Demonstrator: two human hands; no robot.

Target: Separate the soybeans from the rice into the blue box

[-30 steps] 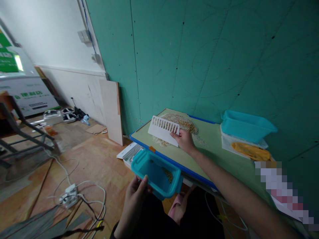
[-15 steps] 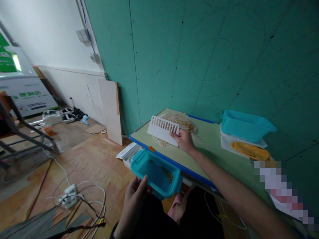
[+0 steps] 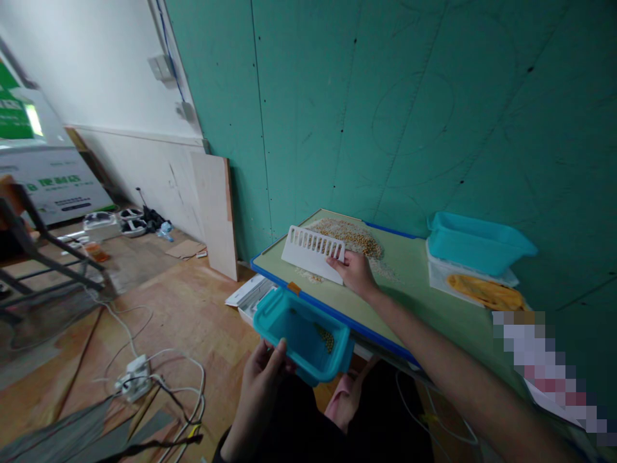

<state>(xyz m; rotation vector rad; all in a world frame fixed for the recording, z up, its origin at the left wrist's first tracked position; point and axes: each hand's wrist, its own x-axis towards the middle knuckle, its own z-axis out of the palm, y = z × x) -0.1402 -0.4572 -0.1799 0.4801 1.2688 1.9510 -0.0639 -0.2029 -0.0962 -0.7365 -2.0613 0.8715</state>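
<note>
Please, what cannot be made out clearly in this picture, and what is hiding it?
Head view:
Left hand: some fingertips, hidden by the held turquoise tub.
Grain pile: part behind the white slotted scraper in the right hand.
Far turquoise tub: its floor, hidden by its near wall.
White item at lower right: covered by pixelation.
White green-lettered panel: small print, too blurred.

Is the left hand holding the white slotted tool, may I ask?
No, the left hand grips a turquoise container; the right hand holds the tool.

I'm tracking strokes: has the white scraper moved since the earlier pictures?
Yes, slightly: the scraper has shifted left, its left end now nearer the left corner of the table.
</note>
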